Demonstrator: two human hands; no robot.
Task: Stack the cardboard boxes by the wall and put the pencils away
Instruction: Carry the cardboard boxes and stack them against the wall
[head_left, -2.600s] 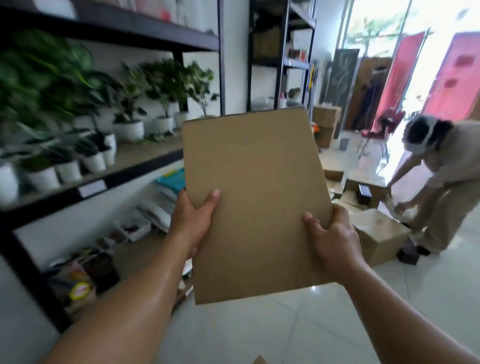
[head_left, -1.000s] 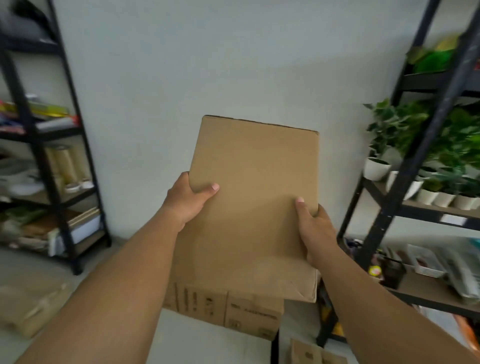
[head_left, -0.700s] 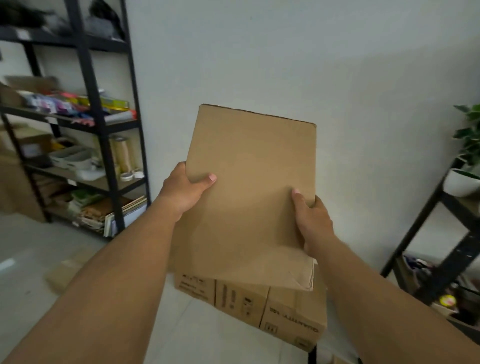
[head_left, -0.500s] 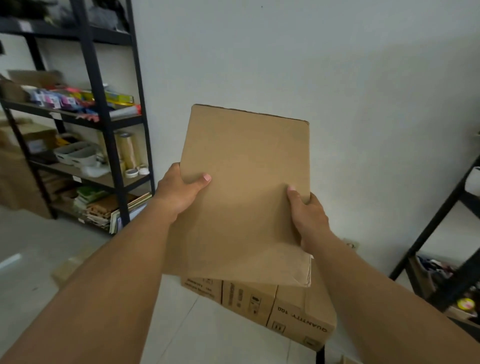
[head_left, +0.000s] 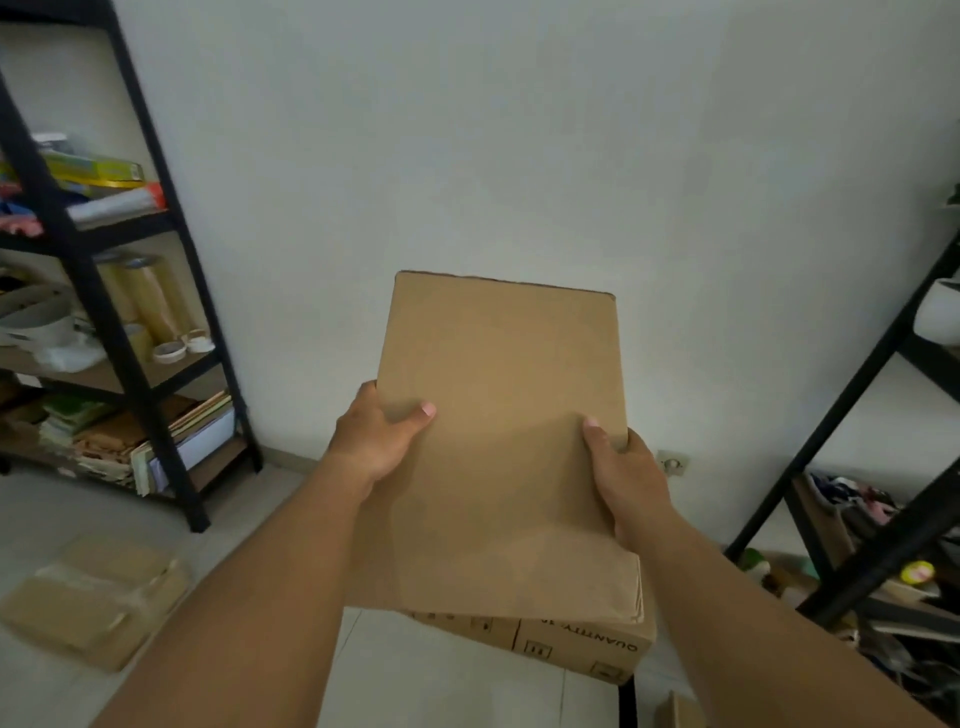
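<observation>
A flat box (head_left: 501, 441) is held up in front of the white wall (head_left: 519, 130), its top edge tilted slightly down to the right, top corners clear of everything. Open wall is seen above it and to both sides. On the left, a black shelf rack (head_left: 130, 322) is set against the wall, well apart from the box's left edge; bare floor (head_left: 249, 499) is seen btwn the rack foot and the left forearm. On the right, a second rack (head_left: 857, 467) is angled in, its diagonal post near the right arm but not touching. Below the box, a printed carton (head_left: 582, 644) is seen on the floor, its near face marked "QUANTITY"; the box's bottom edge overlaps it in view, and contact cannot be told. Another flattened box (head_left: 93, 597) is lying on the floor at far left, blurred.

Left hand (head_left: 376, 441) is clamped on the box's left edge, thumb laid across the front face, the other fingers hidden behind. Right hand (head_left: 623, 473) is clamped on the right edge abt the same height, thumb pressed on the front, fingers wrapped round the back. Both forearms are stretched fwd and up from the bottom corners, elbows out of view. No pencils are picked out; the shelf clutter is too blurred.
</observation>
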